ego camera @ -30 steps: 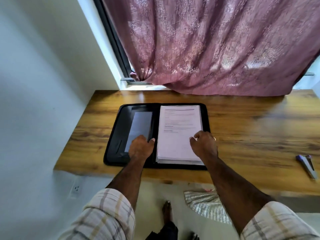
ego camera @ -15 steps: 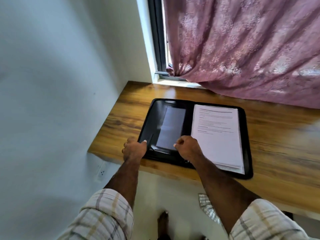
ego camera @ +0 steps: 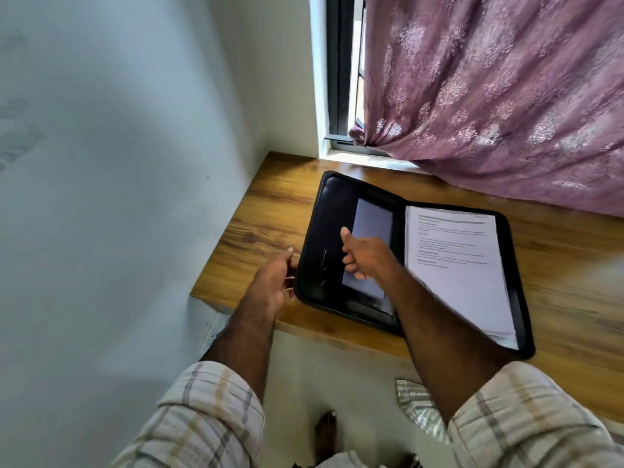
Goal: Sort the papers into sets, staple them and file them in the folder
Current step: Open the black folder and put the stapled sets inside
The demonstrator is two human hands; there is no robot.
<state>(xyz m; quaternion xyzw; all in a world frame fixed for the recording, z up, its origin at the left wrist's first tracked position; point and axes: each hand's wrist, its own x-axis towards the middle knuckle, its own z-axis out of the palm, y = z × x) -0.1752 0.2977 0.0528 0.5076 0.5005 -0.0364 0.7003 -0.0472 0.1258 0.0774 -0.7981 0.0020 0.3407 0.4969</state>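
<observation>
Nearest to me, 2 checked sleeves (ego camera: 202,410) lead to bare forearms. My left hand (ego camera: 270,285) grips the left edge of the open black folder (ego camera: 324,231), fingers curled round its rim. My right hand (ego camera: 363,256) hovers over the left flap, thumb raised, fingers loosely curled, holding nothing. Papers (ego camera: 459,265) lie stacked in the right half. The folder rests on the wooden desk (ego camera: 567,275), below a pink curtain (ego camera: 489,96).

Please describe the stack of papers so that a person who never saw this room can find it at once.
On the wooden desk under the pink curtain lies an open black folder. The stack of papers fills its right half. It is white with lines of printed text, while the left half is dark with one grey panel.
</observation>
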